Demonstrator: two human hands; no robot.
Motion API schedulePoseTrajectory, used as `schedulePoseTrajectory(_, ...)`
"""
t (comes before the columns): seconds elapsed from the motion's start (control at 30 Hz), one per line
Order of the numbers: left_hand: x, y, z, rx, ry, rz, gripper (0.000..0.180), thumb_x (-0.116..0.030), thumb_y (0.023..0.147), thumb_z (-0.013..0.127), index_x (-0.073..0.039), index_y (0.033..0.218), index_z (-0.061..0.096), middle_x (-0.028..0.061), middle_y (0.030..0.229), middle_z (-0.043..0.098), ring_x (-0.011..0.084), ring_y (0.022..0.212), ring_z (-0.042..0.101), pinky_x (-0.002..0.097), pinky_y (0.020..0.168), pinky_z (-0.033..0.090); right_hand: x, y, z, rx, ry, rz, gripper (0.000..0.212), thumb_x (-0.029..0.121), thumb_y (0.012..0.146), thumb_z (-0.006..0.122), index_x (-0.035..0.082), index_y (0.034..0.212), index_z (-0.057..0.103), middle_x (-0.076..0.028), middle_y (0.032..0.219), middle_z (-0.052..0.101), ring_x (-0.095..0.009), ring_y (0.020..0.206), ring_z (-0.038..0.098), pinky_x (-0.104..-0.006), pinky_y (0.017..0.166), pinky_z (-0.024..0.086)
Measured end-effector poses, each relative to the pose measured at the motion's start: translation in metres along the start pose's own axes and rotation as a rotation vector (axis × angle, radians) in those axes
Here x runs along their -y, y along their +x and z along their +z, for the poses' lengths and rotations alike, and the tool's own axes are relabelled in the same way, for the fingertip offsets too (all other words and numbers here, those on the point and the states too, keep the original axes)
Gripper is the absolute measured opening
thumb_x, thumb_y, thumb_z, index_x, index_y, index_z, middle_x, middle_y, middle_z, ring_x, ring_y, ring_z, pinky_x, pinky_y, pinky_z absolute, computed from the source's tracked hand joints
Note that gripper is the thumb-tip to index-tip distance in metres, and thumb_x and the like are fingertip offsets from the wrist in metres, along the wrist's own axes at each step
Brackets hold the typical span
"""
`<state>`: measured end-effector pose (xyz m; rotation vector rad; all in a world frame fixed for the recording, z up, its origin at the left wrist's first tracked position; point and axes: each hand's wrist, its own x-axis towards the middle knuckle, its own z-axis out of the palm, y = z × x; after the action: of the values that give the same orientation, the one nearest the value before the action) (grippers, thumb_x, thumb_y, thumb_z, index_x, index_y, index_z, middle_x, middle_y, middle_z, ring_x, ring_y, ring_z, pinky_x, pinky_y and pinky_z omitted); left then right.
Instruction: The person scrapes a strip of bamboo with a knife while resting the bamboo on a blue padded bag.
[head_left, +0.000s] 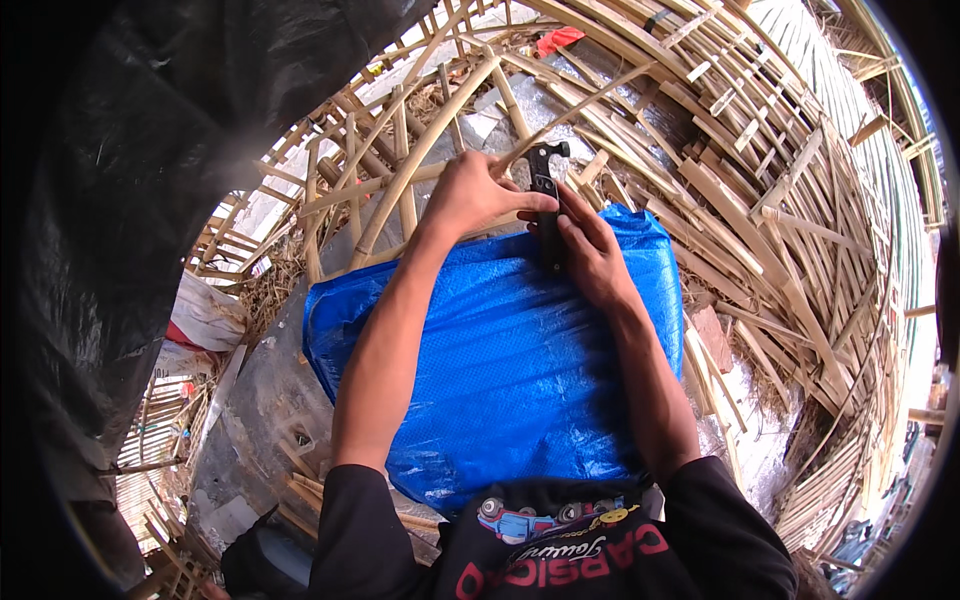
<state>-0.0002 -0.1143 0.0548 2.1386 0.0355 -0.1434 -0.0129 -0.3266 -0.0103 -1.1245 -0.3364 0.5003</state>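
Note:
Both my hands hold a black hammer multi-tool [544, 180] above the near bamboo pieces, its hammer head at the top by a bamboo strip. My left hand [474, 198] pinches the tool's body from the left, with the thumb across it. My right hand [594, 248] is wrapped round the lower handle from the right; some of its fingers are hidden behind the tool. Under my forearms a blue woven plastic sheet [490, 370] spreads across my lap. Whether any of the tool's blades are folded out, I cannot make out.
Split bamboo strips [760, 220] lie heaped along the right. Ahead and left stands a bamboo frame [420, 140] of crossed poles. A dark plastic sheet [190, 130] hangs at the far left. A red scrap [558, 40] lies at the back, and a pale sack [208, 312] sits at left.

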Motion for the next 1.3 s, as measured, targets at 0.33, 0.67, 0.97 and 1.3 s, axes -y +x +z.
schedulePoseTrajectory(0.33,0.035,0.010,0.018,0.036,-0.371,0.088,0.039,-0.021,0.068,0.095,-0.001,0.096,0.077,0.0068,0.083,0.077,0.0103,0.075,0.069,0.0296,0.070,0.055,0.006,0.000,0.008,0.055,-0.178,-0.042,0.064,-0.005,0.096,0.056,0.001,0.156,0.034,-0.011,0.150,0.046,-0.020,0.135,0.048,-0.0358,0.112,0.040)
schedulePoseTrajectory(0.67,0.033,0.008,0.020,-0.031,-0.340,0.182,0.036,-0.023,0.070,0.094,-0.005,0.098,0.078,0.0073,0.087,0.078,0.0113,0.077,0.071,0.0309,0.071,0.056,0.003,-0.001,0.006,-0.021,-0.147,-0.066,0.054,-0.006,0.097,0.056,-0.001,0.150,0.044,-0.010,0.133,0.059,-0.016,0.119,0.059,-0.0301,0.103,0.047)
schedulePoseTrajectory(0.97,0.025,0.004,0.015,-0.038,-0.249,0.114,0.030,-0.010,0.074,0.092,-0.001,0.097,0.074,0.0008,0.085,0.073,0.0074,0.079,0.063,0.0287,0.077,0.055,0.009,-0.001,0.001,-0.055,-0.004,-0.023,0.051,0.001,0.095,0.056,-0.003,0.146,0.047,-0.011,0.135,0.061,-0.018,0.121,0.061,-0.0311,0.100,0.049)
schedulePoseTrajectory(1.3,0.020,-0.002,0.012,-0.003,-0.242,0.100,0.025,-0.012,0.077,0.091,-0.003,0.090,0.072,-0.0048,0.078,0.065,0.0060,0.079,0.059,0.0281,0.077,0.053,0.010,-0.003,0.000,-0.042,-0.108,-0.033,0.052,0.002,0.093,0.057,-0.005,0.144,0.048,-0.013,0.136,0.060,-0.020,0.123,0.060,-0.0322,0.101,0.050)
